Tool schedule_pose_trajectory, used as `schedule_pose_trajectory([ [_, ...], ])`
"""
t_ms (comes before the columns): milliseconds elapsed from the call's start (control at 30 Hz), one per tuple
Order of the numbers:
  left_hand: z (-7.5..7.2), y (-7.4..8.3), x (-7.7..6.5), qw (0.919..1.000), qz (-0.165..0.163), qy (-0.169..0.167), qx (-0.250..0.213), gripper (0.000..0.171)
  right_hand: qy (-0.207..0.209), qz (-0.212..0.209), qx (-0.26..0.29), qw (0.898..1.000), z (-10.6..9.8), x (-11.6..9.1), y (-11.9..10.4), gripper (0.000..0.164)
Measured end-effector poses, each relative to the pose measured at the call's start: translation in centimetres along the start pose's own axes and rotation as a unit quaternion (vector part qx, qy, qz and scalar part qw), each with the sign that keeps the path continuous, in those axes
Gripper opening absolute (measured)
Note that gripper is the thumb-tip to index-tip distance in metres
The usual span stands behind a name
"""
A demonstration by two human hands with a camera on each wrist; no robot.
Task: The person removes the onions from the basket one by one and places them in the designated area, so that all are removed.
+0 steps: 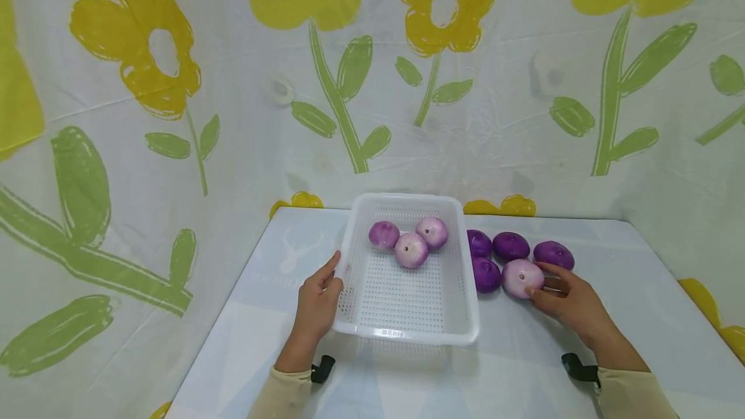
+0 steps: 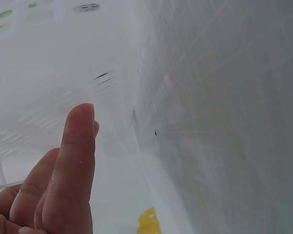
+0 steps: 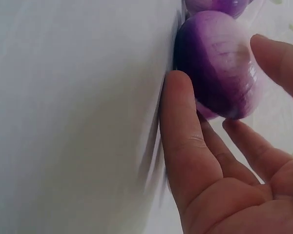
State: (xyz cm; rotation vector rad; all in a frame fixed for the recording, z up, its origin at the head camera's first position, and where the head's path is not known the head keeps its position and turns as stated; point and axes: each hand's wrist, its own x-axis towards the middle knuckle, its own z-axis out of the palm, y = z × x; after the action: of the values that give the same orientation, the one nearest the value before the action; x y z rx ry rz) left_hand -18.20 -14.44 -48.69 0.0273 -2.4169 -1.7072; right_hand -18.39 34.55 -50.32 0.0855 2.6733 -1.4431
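The pale onion (image 1: pixel 522 278) sits right of centre, just within our right hand (image 1: pixel 567 302), the nearer one.
Our right thumb and fingers are half-curled round that onion, which is roundish, with no clear long axis; dark onions (image 1: pixel 511 246) crowd its left and upper sides. The white basket (image 1: pixel 401 299) lies left of it at lower centre, three onions (image 1: pixel 411 250) inside; our left hand (image 1: pixel 317 302) grips its left edge, fingers closed there. The pale table (image 1: pixel 524 354) spreads below, a flowered sheet (image 1: pixel 244 180) filling the upper frame.
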Motion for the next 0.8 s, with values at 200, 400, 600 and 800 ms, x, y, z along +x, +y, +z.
schedule_pose_trajectory([
  [200, 0.0, 0.1, 0.0, 1.0000, 0.002, 0.002, 0.002, 0.056, -0.004, 0.000, -0.032, 0.999, -0.4, -0.3, -0.6, 0.093],
  [400, 0.0, 0.1, 0.0, 1.0000, 0.005, 0.001, -0.002, 0.055, 0.000, -0.012, -0.122, 0.992, -1.5, -1.2, -1.7, 0.084],
  [600, -0.1, 0.0, 0.1, 1.0000, 0.005, -0.002, -0.004, 0.056, 0.023, -0.032, -0.189, 0.981, -2.8, -1.8, -3.2, 0.074],
  [800, 0.0, 0.0, 0.1, 1.0000, 0.005, 0.000, 0.000, 0.055, 0.000, -0.067, -0.194, 0.979, -3.1, -1.4, -4.8, 0.063],
])
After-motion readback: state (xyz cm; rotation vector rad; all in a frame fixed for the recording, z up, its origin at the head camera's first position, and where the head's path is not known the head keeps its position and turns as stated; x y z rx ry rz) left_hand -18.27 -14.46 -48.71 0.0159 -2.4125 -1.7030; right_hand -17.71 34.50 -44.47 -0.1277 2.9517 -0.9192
